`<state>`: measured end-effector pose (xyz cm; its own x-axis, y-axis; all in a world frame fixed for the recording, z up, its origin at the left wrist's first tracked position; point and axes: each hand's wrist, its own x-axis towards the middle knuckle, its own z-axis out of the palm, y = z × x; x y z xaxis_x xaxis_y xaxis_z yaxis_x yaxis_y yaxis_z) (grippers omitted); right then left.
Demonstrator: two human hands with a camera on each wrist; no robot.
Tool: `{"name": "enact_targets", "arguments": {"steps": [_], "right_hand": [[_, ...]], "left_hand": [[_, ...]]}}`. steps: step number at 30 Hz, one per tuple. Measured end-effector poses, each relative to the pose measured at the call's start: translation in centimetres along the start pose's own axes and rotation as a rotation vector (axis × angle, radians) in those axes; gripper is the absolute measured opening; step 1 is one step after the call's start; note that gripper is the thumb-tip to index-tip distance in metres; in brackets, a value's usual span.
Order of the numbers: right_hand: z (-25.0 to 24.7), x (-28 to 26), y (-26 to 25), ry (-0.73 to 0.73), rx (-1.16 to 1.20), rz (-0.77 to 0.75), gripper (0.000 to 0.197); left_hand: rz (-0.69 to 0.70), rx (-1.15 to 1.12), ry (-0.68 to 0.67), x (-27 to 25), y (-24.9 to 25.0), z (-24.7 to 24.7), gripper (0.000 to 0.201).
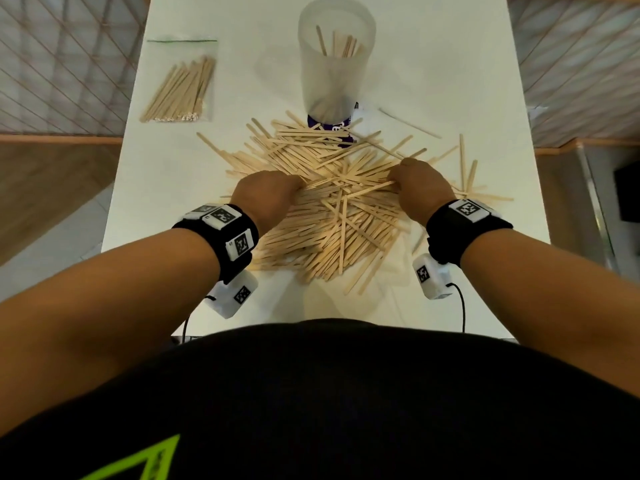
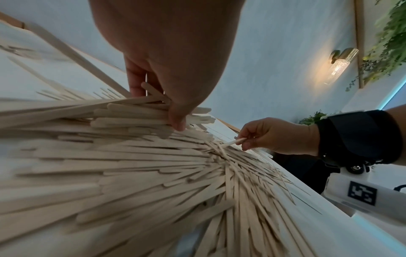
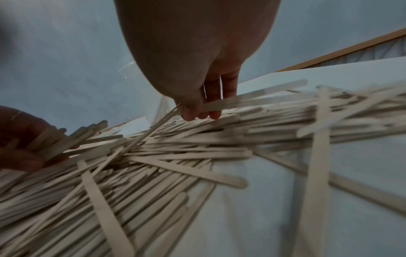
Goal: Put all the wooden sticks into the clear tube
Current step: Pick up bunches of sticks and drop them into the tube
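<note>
A big heap of flat wooden sticks [image 1: 332,209] lies across the middle of the white table [image 1: 450,81]. Behind it stands the clear tube [image 1: 334,64], upright, with a few sticks inside. My left hand [image 1: 266,192] is at the heap's left side and grips a bundle of sticks [image 2: 140,111] between fingers and thumb. My right hand [image 1: 420,187] is at the heap's right side, and its thumb and fingers pinch a stick or two [image 3: 222,104] by the end. The same pinch shows in the left wrist view, on a stick [image 2: 235,141].
A clear zip bag [image 1: 181,83] holding more sticks lies at the table's back left. Loose sticks [image 1: 408,123] are scattered to the right of the tube and toward the right edge. A purple label [image 1: 332,128] sits at the tube's base.
</note>
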<state>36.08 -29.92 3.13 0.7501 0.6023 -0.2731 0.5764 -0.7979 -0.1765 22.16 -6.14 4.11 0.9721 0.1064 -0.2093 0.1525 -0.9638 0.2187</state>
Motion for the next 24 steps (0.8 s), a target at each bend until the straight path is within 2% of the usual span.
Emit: {"name": "enact_targets", "arguments": {"steps": [5, 8, 11, 18, 21, 24], "right_hand": [[-0.2, -0.1, -0.1, -0.123, -0.018, -0.014, 0.036], [0.3, -0.1, -0.8, -0.141, -0.059, 0.003, 0.034], [0.8, 0.0, -1.7, -0.117, -0.146, -0.006, 0.039], [-0.3, 0.4, -2.4, -0.018, -0.288, -0.067, 0.025], [-1.6, 0.6, -2.3, -0.021, -0.229, -0.039, 0.027], [-3.1, 0.8, -2.4, 0.002, 0.017, 0.018, 0.027]], "left_hand": [[0.017, 0.048, -0.059, 0.9, 0.0, -0.4, 0.042], [0.040, 0.064, -0.059, 1.2, 0.2, -0.6, 0.043], [0.035, 0.030, -0.034, 1.1, 0.3, -1.0, 0.042], [-0.021, -0.059, -0.061, 1.0, -0.7, -2.5, 0.055], [-0.050, -0.079, -0.077, 0.8, -1.3, -3.3, 0.057], [-0.117, -0.177, -0.035, 0.6, -1.5, -4.2, 0.049]]}}
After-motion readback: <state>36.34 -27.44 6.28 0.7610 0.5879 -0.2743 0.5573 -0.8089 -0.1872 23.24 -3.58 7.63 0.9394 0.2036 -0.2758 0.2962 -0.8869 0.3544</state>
